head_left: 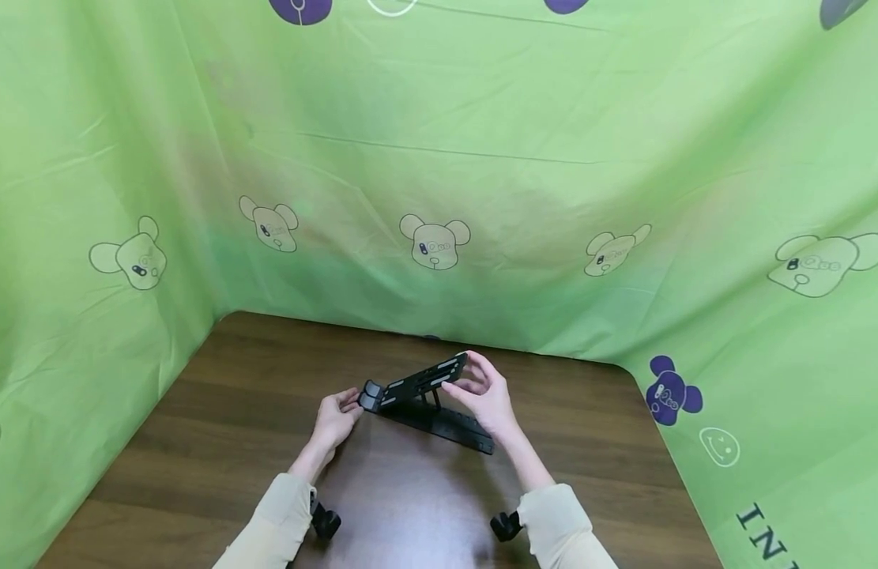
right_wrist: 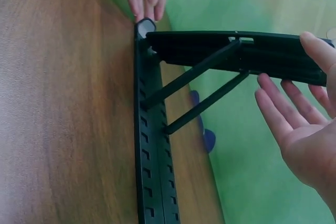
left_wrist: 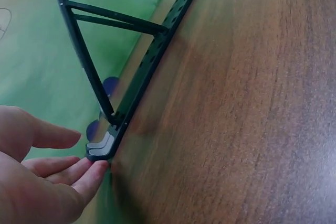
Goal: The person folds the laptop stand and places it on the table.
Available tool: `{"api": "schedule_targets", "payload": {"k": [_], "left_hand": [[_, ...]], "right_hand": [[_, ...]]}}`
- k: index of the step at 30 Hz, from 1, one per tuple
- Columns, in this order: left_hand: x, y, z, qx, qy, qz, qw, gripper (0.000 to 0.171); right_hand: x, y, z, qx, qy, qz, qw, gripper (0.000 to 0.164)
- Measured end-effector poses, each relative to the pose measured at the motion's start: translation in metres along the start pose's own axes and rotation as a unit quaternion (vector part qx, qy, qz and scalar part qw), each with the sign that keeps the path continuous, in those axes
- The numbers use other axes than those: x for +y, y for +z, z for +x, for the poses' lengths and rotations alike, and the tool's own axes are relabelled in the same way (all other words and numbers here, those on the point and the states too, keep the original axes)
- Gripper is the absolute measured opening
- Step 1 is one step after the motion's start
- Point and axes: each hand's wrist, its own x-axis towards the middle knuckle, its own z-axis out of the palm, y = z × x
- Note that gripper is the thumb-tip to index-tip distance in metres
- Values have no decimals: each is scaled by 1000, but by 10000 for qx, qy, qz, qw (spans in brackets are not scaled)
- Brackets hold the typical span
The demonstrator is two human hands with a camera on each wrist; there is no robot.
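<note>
A black folding laptop stand (head_left: 439,423) stands in a slant across the table, its upper plate (head_left: 420,381) tilted up from a slotted base (right_wrist: 149,161). Struts (right_wrist: 194,74) prop the plate against the base. At the stand's hinged end, grey pads line a lip (left_wrist: 100,148). My left hand (head_left: 337,419) touches that end with straight fingers, its thumb apart from the lip in the left wrist view. With thumb and fingers, my right hand (head_left: 487,395) pinches the raised end of the plate.
The brown wooden table (head_left: 218,427) carries the stand near its far half. Green cloth (head_left: 439,158) with printed bear heads hangs round the back and both sides. Black wrist devices (head_left: 506,525) sit at the cuffs of both pale sleeves (head_left: 563,518).
</note>
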Motion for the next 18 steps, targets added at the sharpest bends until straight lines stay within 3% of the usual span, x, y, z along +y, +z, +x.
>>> {"api": "schedule_targets", "payload": {"k": [7,13,16,18], "left_hand": [[-1,4,8,-24,42,-96,9999,55],[-5,9,11,-387,189,-169,9989,64],[-8,12,10,-500,563,199,9970,69],[-11,15,8,-401,871,802,9922,72]], "right_hand": [[2,12,-7,91,-463,-112,9988,60],[5,22,-15,170,-701,-695,9950,51],[6,25,-18,217,-827,-968,9916,50],[6,26,-19,195,-819,-1092,9904,49]]}}
